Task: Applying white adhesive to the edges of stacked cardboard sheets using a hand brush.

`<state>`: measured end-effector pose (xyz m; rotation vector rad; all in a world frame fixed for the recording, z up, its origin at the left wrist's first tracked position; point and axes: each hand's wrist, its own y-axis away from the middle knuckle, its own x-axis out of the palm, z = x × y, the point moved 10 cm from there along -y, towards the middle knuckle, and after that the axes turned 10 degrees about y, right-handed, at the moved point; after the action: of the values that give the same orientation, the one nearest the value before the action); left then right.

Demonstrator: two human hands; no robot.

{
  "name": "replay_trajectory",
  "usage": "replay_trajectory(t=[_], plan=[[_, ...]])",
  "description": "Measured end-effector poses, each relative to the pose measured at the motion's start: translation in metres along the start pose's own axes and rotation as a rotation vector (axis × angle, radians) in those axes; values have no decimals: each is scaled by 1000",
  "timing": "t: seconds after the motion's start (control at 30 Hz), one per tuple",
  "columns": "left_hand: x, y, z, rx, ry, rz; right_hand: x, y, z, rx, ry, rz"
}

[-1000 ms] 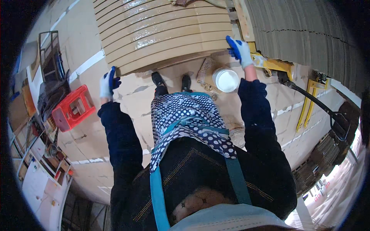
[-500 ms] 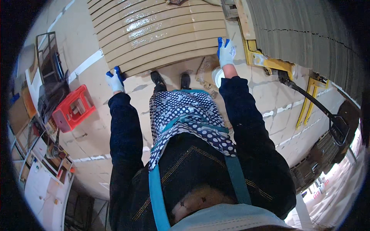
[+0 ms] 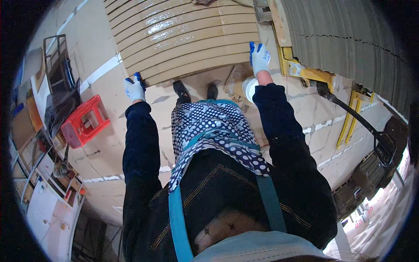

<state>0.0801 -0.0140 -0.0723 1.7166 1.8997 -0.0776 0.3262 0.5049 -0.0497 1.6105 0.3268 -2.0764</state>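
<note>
While you stand at the stack, it reads like this:

Edges/room: cardboard stack (image 3: 183, 39) fills the top centre; its near edge runs just past your shoes (image 3: 195, 91). Yellow pallet jack (image 3: 305, 72) sits tight against the stack's right corner, handle trailing off to the right. Taller corrugated pile (image 3: 349, 39) walls off the upper right. Red stool (image 3: 84, 121) stands on your left, well apart from the stack — bare floor between.
Stack axis: sheets lie flat, long axis running left-right across the view, near edge slanting up toward the right.
Left hand (image 3: 134, 88): white-and-blue glove, curled on the stack's near-left corner.
Right hand (image 3: 260, 56): same glove, fingers up, flat against the stack's right end — can't tell if it grips.
Stack vs hands: between both hands, arms spread wide.
White tub (image 3: 248, 87): on floor, just under right forearm.
</note>
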Motion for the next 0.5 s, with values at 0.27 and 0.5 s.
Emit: replay_trajectory(t=[0.27, 0.5], plan=[[-46, -67, -15, 152, -490, -1, -21, -19, -60, 168, -389, -11], [11, -20, 74, -293, 92, 451, 31, 14, -29, -231, 373, 265]])
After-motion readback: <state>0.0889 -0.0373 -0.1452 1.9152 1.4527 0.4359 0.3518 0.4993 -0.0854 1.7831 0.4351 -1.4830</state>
